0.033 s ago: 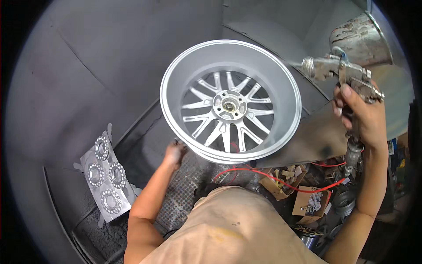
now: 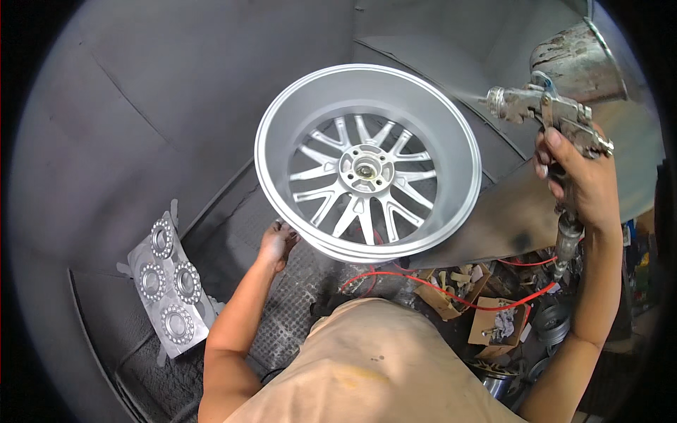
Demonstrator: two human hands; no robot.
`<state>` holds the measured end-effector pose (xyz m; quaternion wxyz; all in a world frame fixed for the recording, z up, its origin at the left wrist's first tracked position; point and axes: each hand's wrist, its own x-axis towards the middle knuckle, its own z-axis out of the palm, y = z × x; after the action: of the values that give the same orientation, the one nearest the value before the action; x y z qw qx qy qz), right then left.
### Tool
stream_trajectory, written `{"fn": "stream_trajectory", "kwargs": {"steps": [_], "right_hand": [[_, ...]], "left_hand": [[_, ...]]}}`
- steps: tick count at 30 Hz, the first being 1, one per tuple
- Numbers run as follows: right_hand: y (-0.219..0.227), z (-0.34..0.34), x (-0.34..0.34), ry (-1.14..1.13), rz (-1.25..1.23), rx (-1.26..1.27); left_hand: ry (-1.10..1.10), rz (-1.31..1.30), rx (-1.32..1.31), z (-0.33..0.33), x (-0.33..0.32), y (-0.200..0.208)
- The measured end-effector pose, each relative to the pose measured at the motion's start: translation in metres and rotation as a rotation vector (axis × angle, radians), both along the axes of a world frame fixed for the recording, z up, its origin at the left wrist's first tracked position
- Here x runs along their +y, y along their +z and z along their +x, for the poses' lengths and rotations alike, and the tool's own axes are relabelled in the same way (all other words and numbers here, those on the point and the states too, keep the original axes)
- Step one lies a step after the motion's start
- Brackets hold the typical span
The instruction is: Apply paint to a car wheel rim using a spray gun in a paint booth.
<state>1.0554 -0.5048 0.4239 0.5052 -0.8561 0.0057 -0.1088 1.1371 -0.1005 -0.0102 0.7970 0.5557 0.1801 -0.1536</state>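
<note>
A silver alloy wheel (image 2: 449, 211) stands in front of me, its hollow barrel facing up and its thin spokes around a hub (image 2: 367, 169). At its lower left edge is my left hand (image 2: 279, 244), with loosely bent fingers apart and close to the rim; whether they touch it I cannot tell. My right hand (image 2: 580, 166) is wrapped around the handle of a metal spray gun (image 2: 525, 104), right of the wheel. The gun's nozzle points left across the wheel's far right rim, and a faint pale mist shows before it. A dented, paint-stained metal cup (image 2: 578, 60) sits beyond the gun.
Several round silver caps (image 2: 176, 323) lie on a grey-coated board (image 2: 149, 255) at the left. A red hose (image 2: 458, 292) runs below the wheel to the gun. Cardboard boxes (image 2: 497, 345) and clutter stand at lower right. Grey walls (image 2: 211, 77) surround the wheel.
The spokes have turned slightly counterclockwise. My left hand, blurred before, shows its fingers more clearly beside the rim. The spray gun has shifted very slightly.
</note>
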Motion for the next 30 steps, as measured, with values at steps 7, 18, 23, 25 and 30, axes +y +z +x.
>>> {"fn": "stream_trajectory", "kwargs": {"steps": [7,18,23,25,30], "right_hand": [[-0.004,-0.007,-0.048,-0.176,-0.126,0.055],[0.001,-0.086,-0.047,-0.18,-0.187,0.44],[-0.013,-0.082,-0.01,0.039,0.143,0.409],[-0.015,-0.073,-0.003,0.156,0.189,0.389],[-0.027,-0.034,0.016,0.049,0.019,0.165]], "left_hand": [[-0.093,-0.125,0.249,-0.096,-0.094,0.053],[-0.12,0.026,0.126,-0.043,-0.029,0.03],[-0.08,-0.149,0.264,-0.04,-0.033,0.035],[-0.124,-0.155,0.308,-0.075,-0.077,0.046],[-0.513,-0.111,0.099,-0.131,-0.113,0.021]]}}
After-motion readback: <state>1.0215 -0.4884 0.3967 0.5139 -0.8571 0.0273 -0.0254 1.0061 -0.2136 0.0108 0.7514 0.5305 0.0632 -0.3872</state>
